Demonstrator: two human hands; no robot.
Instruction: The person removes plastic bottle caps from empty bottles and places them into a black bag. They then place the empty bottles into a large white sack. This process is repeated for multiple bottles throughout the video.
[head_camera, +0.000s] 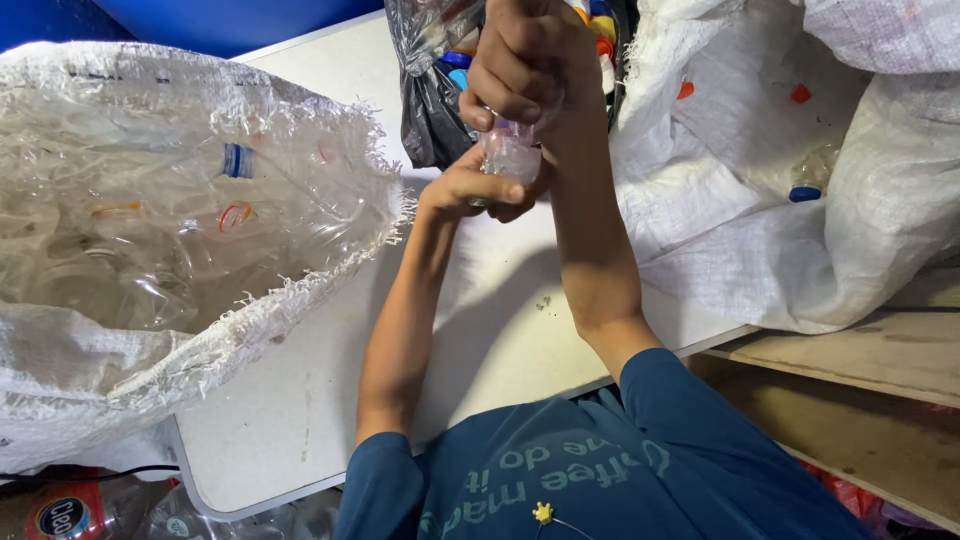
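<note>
Got a crumpled clear plastic bottle (508, 150) pinched between both hands above the white tabletop (500, 330). Right hand (525, 60) is wrapped shut around its top, left hand (475, 190) has its fingers (500, 186) clamped on the bottom. I'd guess it's light, thin and squashy, maybe a bit slick, so grabbing near the stiffer neck feels safest.

At our left we see a big white woven sack (130, 360) full of clear empty bottles (170, 230), lying on the white tabletop (300, 400). At our right, a second woven sack (800, 200) spreads open, and a black bag (430, 120) holds coloured caps (603, 30).
</note>
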